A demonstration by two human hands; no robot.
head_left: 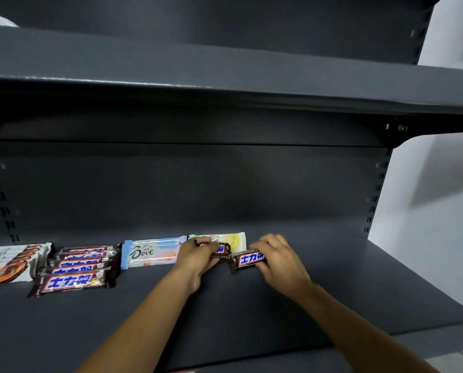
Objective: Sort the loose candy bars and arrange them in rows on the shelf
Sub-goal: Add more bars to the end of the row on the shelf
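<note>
While curling the left hand (195, 255) round a brown bar (221, 249) and the right hand (280, 258) round a second brown bar (249, 259) over the shelf (251, 313) — carry toward nine o'clock, square with the brown row (75, 267); lift clear of the pale bars (151, 253) at twelve, labels up.

The shelf (251, 305) is dark grey. On it, brown bars (76, 282) have white letters on blue; one wrapper (151, 253) is pale blue.
</note>
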